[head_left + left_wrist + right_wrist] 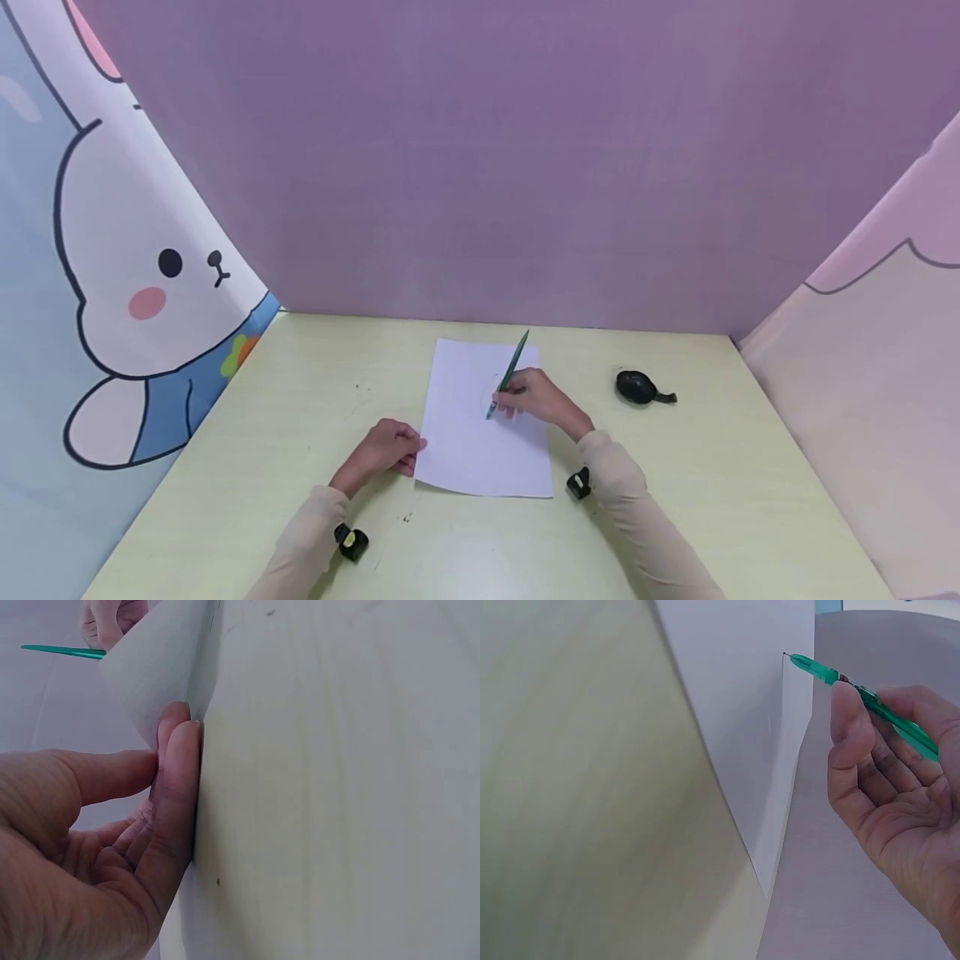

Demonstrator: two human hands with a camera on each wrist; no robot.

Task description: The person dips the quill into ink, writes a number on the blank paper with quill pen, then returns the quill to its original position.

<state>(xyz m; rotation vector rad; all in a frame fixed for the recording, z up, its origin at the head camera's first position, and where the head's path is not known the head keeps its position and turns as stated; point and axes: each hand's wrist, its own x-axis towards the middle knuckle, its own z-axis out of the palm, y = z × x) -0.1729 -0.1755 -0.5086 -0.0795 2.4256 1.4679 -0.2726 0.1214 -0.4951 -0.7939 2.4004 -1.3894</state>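
A white sheet of paper (480,454) lies on the pale table. At its lower left edge, my left hand (386,447) pinches the paper between thumb and fingers; in the left wrist view the edge (154,682) lifts slightly there. My right hand (536,394) holds a green pen (513,364) over the sheet's right half, gripped between thumb and fingers with the tip down at the paper. The right wrist view shows the pen's fine tip (785,655) right at the paper surface. A faint curved line is on the sheet near the tip.
To the right of the paper sits a black rounded object (636,387) with a short tail. Small dark marks dot the table (675,500). A purple wall (480,167) stands behind, with printed panels at left (127,333) and right (862,375).
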